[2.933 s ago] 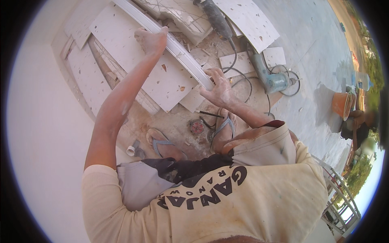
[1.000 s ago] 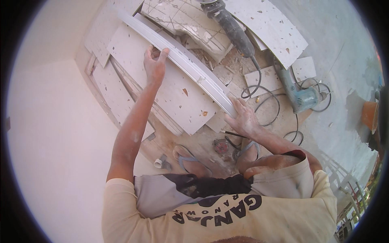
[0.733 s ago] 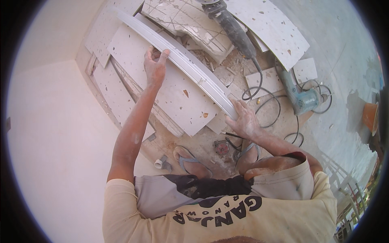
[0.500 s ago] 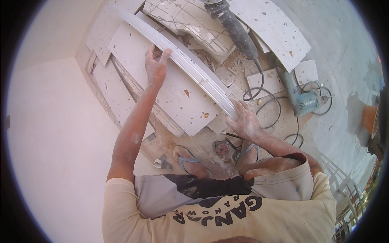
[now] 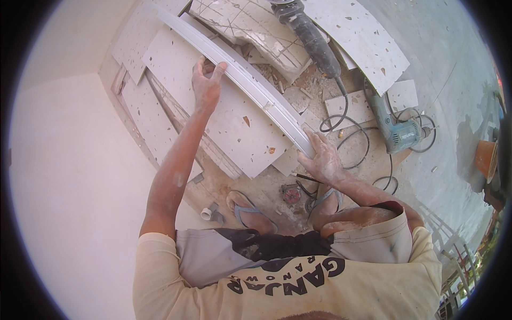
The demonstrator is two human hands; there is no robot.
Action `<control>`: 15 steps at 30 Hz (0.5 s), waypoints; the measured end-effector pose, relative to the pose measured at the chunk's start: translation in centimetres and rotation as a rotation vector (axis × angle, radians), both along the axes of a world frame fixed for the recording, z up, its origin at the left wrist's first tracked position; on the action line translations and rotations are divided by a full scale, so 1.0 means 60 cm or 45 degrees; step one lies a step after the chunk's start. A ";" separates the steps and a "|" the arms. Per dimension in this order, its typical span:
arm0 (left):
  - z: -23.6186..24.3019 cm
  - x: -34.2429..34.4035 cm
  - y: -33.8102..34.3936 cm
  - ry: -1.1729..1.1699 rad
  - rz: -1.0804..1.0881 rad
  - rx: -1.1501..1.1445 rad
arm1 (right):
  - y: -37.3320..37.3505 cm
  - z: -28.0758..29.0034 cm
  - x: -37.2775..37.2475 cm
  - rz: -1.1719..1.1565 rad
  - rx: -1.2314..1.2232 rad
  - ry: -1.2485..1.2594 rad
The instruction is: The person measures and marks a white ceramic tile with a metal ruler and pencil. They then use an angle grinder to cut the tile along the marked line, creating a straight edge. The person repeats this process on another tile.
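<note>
A long, straight, ridged white strip (image 5: 258, 96), like a metal or plastic profile, runs slantwise from the far left down toward my right knee. My left hand (image 5: 207, 88) grips its near edge about midway, thumb on the upper side and fingers curled beneath. At the near end, my right hand (image 5: 322, 159) is closed round the strip, its fingers over the end. Under the strip lies a large white speckled slab (image 5: 224, 125), dusty and loosely stacked with others. Both hands are coated in pale dust.
Beyond the strip lies an angle grinder (image 5: 312, 45) with a black body, near a broken scored slab (image 5: 256, 26). A teal power drill (image 5: 401, 133) and looping black cords are at the right. A white pipe fitting (image 5: 207, 214) and a red round object (image 5: 291, 194) lie by my feet.
Almost nothing differs. The view has shifted very slightly; both hands keep the same hold on the strip.
</note>
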State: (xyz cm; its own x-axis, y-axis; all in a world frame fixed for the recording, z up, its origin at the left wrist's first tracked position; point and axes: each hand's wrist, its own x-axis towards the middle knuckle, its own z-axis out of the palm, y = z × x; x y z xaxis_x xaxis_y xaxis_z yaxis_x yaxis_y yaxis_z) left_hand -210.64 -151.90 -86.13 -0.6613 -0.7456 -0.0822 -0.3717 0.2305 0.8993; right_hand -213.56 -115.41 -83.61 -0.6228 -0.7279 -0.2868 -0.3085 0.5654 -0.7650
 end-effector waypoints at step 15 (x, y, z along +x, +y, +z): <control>0.005 -0.001 -0.002 -0.008 -0.038 -0.033 | -0.003 0.012 -0.003 0.044 0.060 -0.057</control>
